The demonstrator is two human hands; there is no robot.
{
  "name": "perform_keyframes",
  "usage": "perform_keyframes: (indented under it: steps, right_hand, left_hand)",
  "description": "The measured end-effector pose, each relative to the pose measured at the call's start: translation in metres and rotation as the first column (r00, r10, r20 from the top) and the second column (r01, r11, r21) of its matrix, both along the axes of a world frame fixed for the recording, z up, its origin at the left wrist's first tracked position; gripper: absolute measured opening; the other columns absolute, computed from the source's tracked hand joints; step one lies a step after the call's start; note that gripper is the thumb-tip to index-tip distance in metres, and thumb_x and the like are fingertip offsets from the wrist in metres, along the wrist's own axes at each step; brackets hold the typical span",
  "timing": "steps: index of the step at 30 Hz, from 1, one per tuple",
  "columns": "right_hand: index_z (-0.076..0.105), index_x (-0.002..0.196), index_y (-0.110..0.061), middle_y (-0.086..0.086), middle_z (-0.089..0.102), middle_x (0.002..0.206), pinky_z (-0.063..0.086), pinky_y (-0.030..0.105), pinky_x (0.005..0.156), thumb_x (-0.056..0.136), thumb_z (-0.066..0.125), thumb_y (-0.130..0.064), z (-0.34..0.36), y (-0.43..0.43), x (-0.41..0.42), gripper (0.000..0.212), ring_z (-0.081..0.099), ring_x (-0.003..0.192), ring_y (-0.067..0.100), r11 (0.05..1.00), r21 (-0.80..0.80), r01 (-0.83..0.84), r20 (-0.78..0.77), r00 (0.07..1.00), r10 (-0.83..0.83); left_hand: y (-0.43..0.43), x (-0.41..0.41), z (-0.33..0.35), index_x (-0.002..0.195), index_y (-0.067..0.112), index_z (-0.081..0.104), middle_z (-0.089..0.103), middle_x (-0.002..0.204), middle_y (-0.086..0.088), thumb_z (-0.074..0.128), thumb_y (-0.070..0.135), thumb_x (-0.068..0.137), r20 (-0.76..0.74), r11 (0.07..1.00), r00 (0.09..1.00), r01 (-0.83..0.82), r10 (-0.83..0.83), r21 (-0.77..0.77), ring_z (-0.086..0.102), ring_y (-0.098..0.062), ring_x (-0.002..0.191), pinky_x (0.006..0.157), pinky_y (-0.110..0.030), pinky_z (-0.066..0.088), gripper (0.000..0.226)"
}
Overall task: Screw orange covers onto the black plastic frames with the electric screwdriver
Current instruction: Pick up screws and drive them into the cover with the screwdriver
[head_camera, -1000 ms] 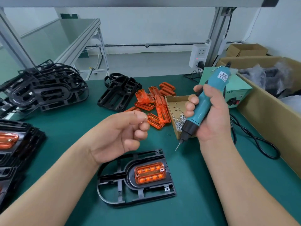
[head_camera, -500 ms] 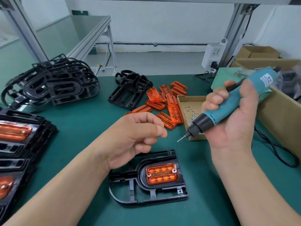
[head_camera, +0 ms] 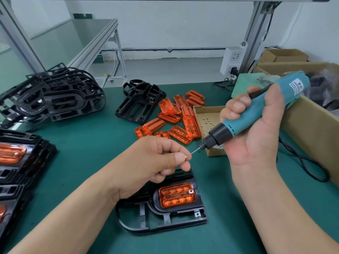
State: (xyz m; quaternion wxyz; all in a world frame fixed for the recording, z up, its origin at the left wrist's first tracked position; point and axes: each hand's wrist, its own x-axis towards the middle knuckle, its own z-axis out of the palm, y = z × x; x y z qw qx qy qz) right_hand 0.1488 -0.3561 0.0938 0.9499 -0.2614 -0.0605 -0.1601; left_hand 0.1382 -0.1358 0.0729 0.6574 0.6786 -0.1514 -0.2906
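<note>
A black plastic frame (head_camera: 165,219) lies on the green mat near me, with an orange cover (head_camera: 177,195) seated in its middle. Above it, my left hand (head_camera: 152,162) pinches a small screw (head_camera: 185,157) between thumb and forefinger. My right hand (head_camera: 255,129) grips the teal electric screwdriver (head_camera: 256,110), tilted down to the left. The bit tip meets the screw at my left fingertips. Loose orange covers (head_camera: 172,118) lie in a pile behind.
A small cardboard box of screws (head_camera: 207,116) sits beside the covers. Bare black frames are piled at the back left (head_camera: 53,98) and centre (head_camera: 139,103). Finished frames are stacked at the left edge (head_camera: 16,158). A large carton (head_camera: 311,129) and a black cable (head_camera: 302,162) are on the right.
My right hand tipped the screwdriver over to the left and brought its bit to my left fingers, which now show a screw pinched at the tips.
</note>
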Motion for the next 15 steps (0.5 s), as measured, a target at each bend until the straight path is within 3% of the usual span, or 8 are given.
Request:
perform_keyframes:
  steps: [8, 15]
  right_hand:
    - [0.057, 0.096, -0.019, -0.003, 0.05, 0.076, 0.046, 0.023, 0.059, 0.107, 0.054, -0.039, -0.0018, 0.0039, 0.0006, 0.024, 0.052, 0.063, 0.011, 0.998, -0.055, -0.012, -0.018, 1.0, 0.011]
    - [0.056, 0.098, -0.018, -0.002, 0.052, 0.075, 0.046, 0.023, 0.059, 0.108, 0.054, -0.035, -0.0015, 0.0061, 0.0003, 0.02, 0.052, 0.063, 0.011, 0.994, -0.107, -0.025, -0.012, 1.0, 0.024]
  left_hand:
    - [-0.0008, -0.0023, 0.0003, 0.098, 0.017, 0.079, 0.076, 0.094, -0.006, 0.065, 0.016, 0.102, 0.015, 0.999, 1.0, 0.008, -0.009, 0.033, 0.037, -0.007, 0.058, 0.049, -0.017, 0.032, 0.014]
    - [-0.0018, -0.0044, 0.0022, 0.091, 0.017, 0.078, 0.074, 0.084, 0.001, 0.07, 0.024, 0.095, 0.089, 0.993, 0.996, -0.022, 0.011, 0.12, 0.037, -0.006, 0.055, 0.049, -0.018, 0.032, 0.011]
